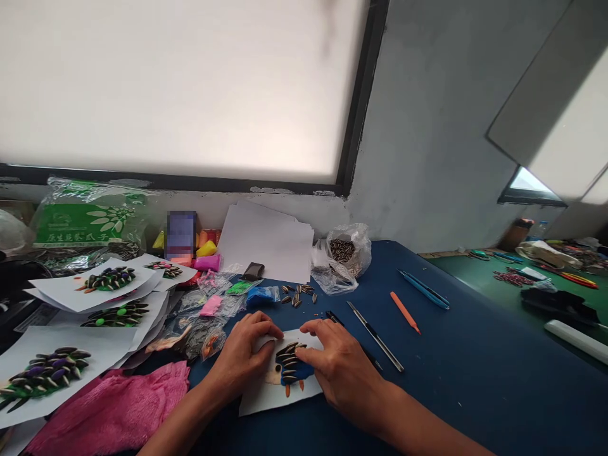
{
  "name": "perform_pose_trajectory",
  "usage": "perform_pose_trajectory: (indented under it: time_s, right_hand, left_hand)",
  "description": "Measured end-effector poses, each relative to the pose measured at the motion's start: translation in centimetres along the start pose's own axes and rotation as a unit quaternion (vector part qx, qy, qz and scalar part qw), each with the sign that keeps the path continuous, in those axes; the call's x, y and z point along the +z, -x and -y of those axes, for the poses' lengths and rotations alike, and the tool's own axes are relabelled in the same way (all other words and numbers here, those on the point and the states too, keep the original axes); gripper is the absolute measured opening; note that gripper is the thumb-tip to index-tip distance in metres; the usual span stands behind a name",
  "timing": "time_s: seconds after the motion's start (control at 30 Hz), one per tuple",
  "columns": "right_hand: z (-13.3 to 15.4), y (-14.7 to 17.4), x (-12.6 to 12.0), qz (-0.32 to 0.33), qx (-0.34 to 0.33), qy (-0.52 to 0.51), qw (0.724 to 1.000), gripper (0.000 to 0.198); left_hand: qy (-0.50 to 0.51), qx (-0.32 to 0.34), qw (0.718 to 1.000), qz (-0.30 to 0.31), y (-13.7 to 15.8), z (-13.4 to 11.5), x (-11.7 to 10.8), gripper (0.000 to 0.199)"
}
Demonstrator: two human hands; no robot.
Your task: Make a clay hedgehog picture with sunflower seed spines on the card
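A white paper sheet (251, 405) lies in front of me, bearing a hedgehog-like figure of blue clay (304, 373) with striped sunflower seeds (289, 362) set in it. A pale clay part and small orange feet also show. At the sheet's upper left, my left hand (249, 345) rests with curved fingers, thumb a little apart from them. Above the seeds is my right hand (342, 358); its thumb touches the seeds near the top of the figure, while its index finger reaches to the sheet's upper edge. The two are apart, and I see nothing held between them.
Loose sunflower seeds (297, 297) lie beyond my hands, near a plastic bag of seeds (342, 250). A craft knife (375, 335), an orange pen (405, 312) and blue tweezers (422, 289) lie to the right. Finished seed pictures (114, 285) and a pink cloth (118, 405) are left.
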State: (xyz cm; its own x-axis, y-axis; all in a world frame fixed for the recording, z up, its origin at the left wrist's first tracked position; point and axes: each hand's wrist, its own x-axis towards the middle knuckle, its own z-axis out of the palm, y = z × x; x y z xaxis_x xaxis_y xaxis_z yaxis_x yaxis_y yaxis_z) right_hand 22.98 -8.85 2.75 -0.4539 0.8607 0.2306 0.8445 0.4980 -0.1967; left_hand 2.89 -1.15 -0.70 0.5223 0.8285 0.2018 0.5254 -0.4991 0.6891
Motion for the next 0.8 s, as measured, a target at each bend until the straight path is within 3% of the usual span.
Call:
perform_pose_trajectory:
  time_s: [0.37,0.6,0.8]
  right_hand:
    - [0.0,-0.1,-0.1,0.012,0.004,0.004,1.0,0.035]
    - [-1.5,-0.5,-0.3,-0.055,0.039,0.007,0.998,0.043]
    - [-4.2,-2.5,-0.9,0.031,0.115,0.094,0.988,0.03]
  left_hand:
    - [-0.001,0.005,1.0,-0.015,0.1,0.3,0.4,0.022]
    - [-0.003,0.004,1.0,-0.016,0.1,0.2,0.3,0.023]
    - [-0.002,0.002,1.0,-0.02,0.0,0.3,0.4,0.024]
